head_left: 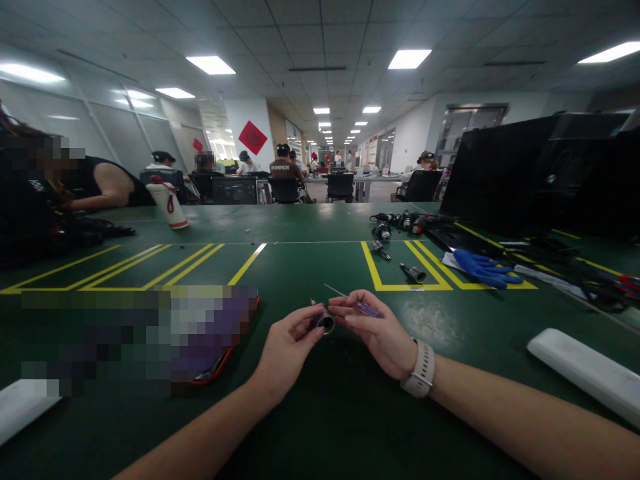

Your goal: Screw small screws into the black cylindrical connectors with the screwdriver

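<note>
Between the thumb and fingers of my left hand (pixel 286 348) is a small hollow metal cylinder (pixel 327 325), its round open end turned toward me. A thin tip sticks up from its far side. My right hand (pixel 381 335), with a pale watch strap on the wrist, holds a slim screwdriver (pixel 369 309) with a purple handle. Its thin shaft points up and to the left, past the cylinder. The right fingertips are close to the cylinder; whether they touch it I cannot tell. A similar tapered metal part (pixel 414 273) lies beyond, inside yellow tape lines.
Another small metal part (pixel 381 251) and several dark cable connectors (pixel 384 231) lie farther back. A blue glove (pixel 483 268) and cables are to the right, near a white bar (pixel 583 370). At left are a red-edged case (pixel 227 363), a white cup (pixel 170 205) and a person's arm (pixel 113 187).
</note>
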The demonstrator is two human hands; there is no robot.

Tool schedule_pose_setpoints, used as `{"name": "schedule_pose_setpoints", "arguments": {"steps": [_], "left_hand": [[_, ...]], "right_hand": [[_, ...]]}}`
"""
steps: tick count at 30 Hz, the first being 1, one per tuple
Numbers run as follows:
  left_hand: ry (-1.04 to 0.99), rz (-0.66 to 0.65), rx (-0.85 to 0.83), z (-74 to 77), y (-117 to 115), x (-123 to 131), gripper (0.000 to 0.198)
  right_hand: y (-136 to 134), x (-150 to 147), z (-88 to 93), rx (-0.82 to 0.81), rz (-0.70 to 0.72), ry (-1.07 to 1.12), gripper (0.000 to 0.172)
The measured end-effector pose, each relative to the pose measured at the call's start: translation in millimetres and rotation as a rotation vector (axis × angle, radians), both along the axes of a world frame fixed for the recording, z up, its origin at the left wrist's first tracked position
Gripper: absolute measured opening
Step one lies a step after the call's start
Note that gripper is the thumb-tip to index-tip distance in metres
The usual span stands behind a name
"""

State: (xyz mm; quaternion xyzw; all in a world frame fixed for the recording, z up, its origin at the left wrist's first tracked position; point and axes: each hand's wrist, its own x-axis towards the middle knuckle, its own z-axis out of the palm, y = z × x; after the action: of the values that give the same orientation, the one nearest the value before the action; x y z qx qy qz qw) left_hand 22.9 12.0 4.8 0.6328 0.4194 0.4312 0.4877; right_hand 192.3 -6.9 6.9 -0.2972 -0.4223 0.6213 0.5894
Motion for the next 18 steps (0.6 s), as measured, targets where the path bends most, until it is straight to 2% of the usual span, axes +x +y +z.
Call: {"name": "schedule_pose_setpoints", "arguments": {"steps": [2,5,8,12,18], "left_hand": [[-0.033,0.028,-0.059,1.6,1,-1,0.036],[-0.061,0.069,-0.107,0.4,3,-1,0.038],[-0.089,0.111,-0.154,-4.4,7,-2,0.040],[-0.114,0.117,-0.177,-9.0,9,-3,0.041],[-0.105,0.123,-0.168,-8.1,7,-1,0.038]], "right_hand": [[2,3,-0.9,0.012,-0.045,-0.045,0.011],[5,6,-4.7,0.039,-0.107,-0.101,0.030],[7,6,-7.7,0.057,-0.168,-0.135,0.041],[7,5,-8.3,0.037,-0.195,-0.207,0.045],[8,3,-11.0,0.004,-0.172,-0.283,0.044]]}}
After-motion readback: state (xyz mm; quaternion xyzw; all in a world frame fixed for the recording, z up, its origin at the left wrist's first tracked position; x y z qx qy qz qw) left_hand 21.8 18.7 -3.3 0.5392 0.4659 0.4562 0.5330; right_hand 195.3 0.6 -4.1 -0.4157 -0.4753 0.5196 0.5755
